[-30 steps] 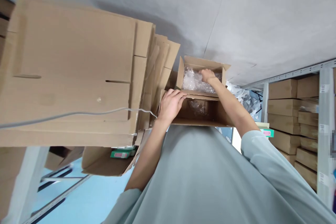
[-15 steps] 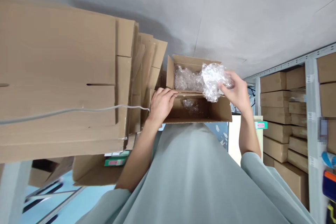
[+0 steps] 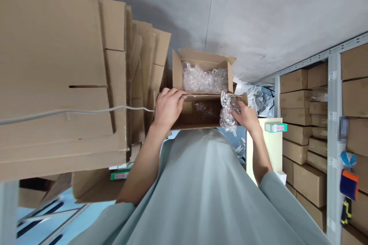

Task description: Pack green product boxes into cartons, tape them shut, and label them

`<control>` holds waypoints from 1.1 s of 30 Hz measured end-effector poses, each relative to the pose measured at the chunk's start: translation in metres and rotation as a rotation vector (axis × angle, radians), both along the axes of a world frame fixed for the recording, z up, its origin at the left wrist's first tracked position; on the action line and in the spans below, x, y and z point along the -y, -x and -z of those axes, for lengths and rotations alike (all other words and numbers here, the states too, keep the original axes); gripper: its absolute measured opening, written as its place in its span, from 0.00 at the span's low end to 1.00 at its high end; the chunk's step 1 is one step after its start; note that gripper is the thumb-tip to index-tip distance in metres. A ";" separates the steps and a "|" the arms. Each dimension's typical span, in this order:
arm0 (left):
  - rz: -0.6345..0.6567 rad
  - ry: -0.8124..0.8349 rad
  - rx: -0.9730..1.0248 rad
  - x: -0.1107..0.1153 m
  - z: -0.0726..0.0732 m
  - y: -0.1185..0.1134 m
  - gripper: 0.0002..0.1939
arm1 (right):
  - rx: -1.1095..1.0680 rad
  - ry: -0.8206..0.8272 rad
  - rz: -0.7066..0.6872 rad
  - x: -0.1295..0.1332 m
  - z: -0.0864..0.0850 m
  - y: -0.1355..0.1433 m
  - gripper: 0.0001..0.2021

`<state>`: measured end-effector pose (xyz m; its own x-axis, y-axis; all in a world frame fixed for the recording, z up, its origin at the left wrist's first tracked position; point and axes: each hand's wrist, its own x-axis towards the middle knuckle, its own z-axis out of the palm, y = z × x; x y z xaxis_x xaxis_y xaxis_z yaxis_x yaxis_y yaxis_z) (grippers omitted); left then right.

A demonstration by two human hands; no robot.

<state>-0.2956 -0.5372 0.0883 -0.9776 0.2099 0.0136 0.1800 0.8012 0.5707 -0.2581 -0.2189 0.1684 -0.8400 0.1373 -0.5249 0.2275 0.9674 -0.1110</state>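
Note:
Clear bubble wrap (image 3: 228, 113) is bunched in my right hand (image 3: 246, 115), held at the right end of the near open cardboard box (image 3: 184, 125). My left hand (image 3: 169, 108) grips that box at its left end, fingers over the far rim and thumb tucked close. A small wad of clear plastic (image 3: 202, 108) lies inside the near box. Directly behind it stands a second open carton (image 3: 177, 71), with crumpled bubble wrap (image 3: 204, 78) filling its bottom.
Flattened cardboard sheets (image 3: 51, 46) stand stacked on the left, crossed by a grey cable (image 3: 86, 111). Shelves of cartons (image 3: 296, 134) rise on the right. A small green box (image 3: 276, 127) rests on a pale panel (image 3: 266, 147). White crumpled material (image 3: 260, 101) lies behind my right hand.
My right hand has carried the bubble wrap down from above the rear carton to the near box's right end. My left hand keeps its hold on the box. The view has shifted slightly.

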 end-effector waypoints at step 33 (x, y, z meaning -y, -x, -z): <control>0.041 0.060 0.073 0.002 -0.012 0.006 0.14 | 0.181 -0.009 -0.621 0.159 0.085 0.201 0.40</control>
